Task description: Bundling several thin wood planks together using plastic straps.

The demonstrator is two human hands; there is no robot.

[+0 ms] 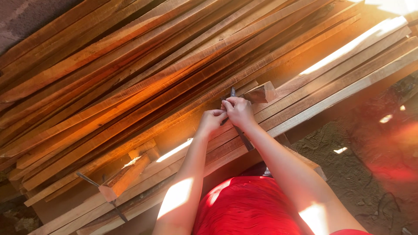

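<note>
Both hands meet near frame centre, fingers curled. The left hand (212, 122) and the right hand (237, 111) are pressed close together and pinched on a thin dark metal tool (240, 130), a flat blade-like strip that shows above the knuckles at 12 o'clock and runs out under the right wrist toward 5 o'clock. Its tip and exact kind cannot be made out.

The tool lies across pale wooden slats (331, 87) laid side by side on the bench. A small wooden block (260, 92) sits just beside the hands at 1 o'clock. At 8 o'clock, well apart, a second wedge-shaped block (124, 176) rests on the slats with a thin dark rod (102, 191) under it. A large loose stack of reddish slats (109, 74) fills the frame from 9 to 12 o'clock.

Risk, as judged: fingertips sit close on the metal edge, so a slip could nick them. Strong glare may hide the work point.
</note>
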